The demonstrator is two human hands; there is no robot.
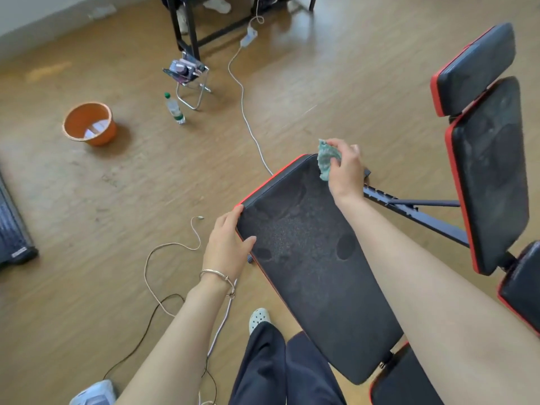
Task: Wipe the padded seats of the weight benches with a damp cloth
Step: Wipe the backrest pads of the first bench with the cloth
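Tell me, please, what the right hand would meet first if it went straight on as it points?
Probably nothing: the right hand, gripping the cloth, is at the pad's far end; beyond lies floor.

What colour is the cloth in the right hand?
Teal green crumpled cloth, clearest in the head view.
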